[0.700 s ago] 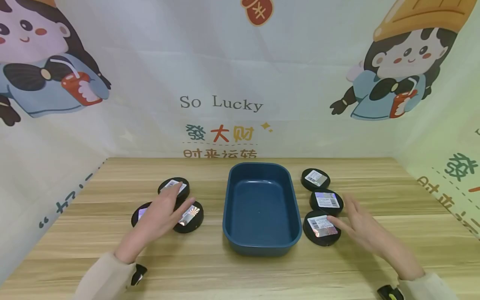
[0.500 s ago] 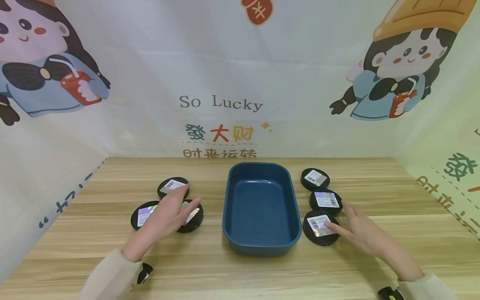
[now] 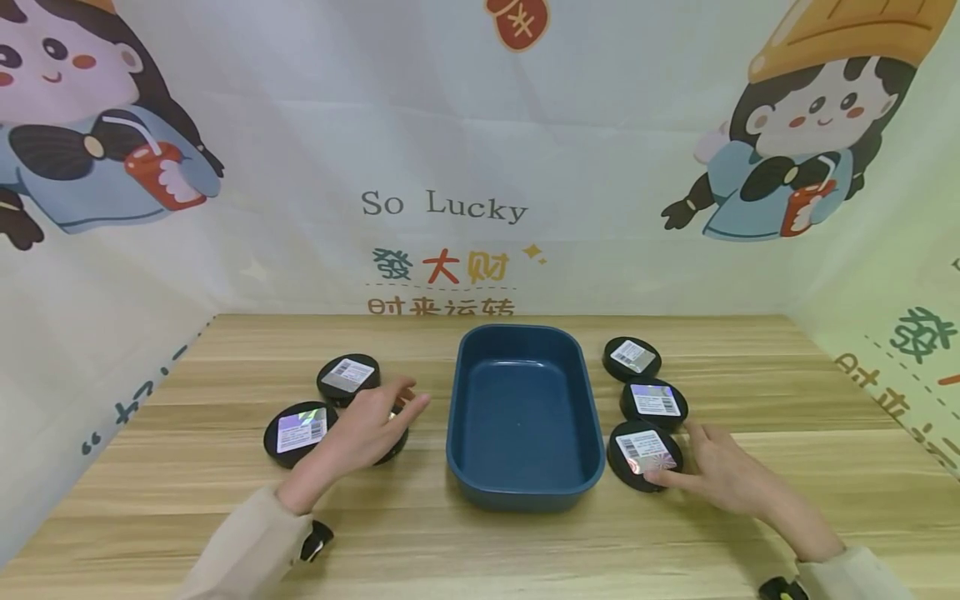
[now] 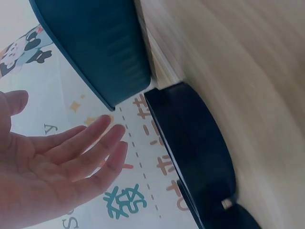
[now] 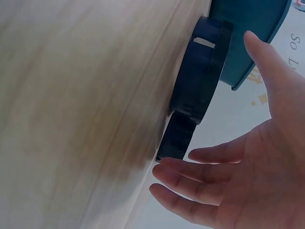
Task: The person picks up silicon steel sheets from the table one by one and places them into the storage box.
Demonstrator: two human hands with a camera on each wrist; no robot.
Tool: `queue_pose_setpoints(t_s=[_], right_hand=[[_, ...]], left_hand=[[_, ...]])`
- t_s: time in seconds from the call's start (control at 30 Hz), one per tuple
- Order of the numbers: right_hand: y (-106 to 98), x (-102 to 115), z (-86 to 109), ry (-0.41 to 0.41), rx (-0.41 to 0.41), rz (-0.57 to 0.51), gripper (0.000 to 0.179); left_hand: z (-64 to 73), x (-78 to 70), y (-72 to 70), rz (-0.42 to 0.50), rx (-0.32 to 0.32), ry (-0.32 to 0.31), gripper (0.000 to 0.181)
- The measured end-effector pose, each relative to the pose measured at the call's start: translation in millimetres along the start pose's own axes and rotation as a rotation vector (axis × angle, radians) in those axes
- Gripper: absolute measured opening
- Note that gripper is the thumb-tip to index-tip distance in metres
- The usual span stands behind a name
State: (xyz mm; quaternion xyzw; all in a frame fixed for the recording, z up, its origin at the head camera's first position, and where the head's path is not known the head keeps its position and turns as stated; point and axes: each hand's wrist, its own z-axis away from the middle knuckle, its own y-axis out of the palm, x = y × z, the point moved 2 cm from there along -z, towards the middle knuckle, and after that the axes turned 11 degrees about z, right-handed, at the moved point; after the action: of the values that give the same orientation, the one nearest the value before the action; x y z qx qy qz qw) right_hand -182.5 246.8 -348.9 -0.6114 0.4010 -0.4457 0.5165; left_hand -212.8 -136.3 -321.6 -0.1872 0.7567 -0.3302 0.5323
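Note:
Over the inner case of the left group hovers my left hand (image 3: 367,427), its fingers loosely spread and hiding most of that round black case (image 3: 393,450). The left wrist view shows a gap between this hand (image 4: 62,167) and the case's side (image 4: 195,143). Two more labelled black cases, one farther back (image 3: 348,377) and one to the left (image 3: 298,433), lie beside it. My right hand (image 3: 723,472) is at the nearest case (image 3: 642,454) of the right group, thumb overlapping its near edge. In the right wrist view, its fingers (image 5: 195,186) are extended and hold nothing.
A deep blue rectangular tray (image 3: 525,492) stands between the two groups. Behind the nearest right case lie two others, a middle one (image 3: 654,403) and a far one (image 3: 632,358). A printed cloth backdrop (image 3: 450,150) rises at the wooden table's (image 3: 480,558) back edge.
My left hand has moved right, uncovering the left and far cases and covering more of the inner one. My right thumb has shifted slightly toward the near edge of the closest case.

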Motion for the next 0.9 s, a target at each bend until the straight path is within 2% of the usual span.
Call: queue_pose_setpoints(t_s=[0.3,0.5,0.7,0.9], right_hand=[[3,1,-2.3,-0.047,0.018,-0.016,0.098],[3,-1,-6.1,-0.065,0.020,-0.017,0.096],[4,-1,-8.2,-0.043,0.052,-0.011,0.095],[5,-1,-9.1,-0.045,0.044,-0.012,0.094]], left_hand=[[-7.5,-5.0,9.7,0.023,0.013,0.020,0.038],[-10.8,-5.8,17.1,0.045,0.021,-0.002,0.040],[-13.0,-7.5,23.1,0.059,0.042,-0.030,0.044],[-16.6,-7.4,29.5,0.069,0.063,-0.045,0.045]])
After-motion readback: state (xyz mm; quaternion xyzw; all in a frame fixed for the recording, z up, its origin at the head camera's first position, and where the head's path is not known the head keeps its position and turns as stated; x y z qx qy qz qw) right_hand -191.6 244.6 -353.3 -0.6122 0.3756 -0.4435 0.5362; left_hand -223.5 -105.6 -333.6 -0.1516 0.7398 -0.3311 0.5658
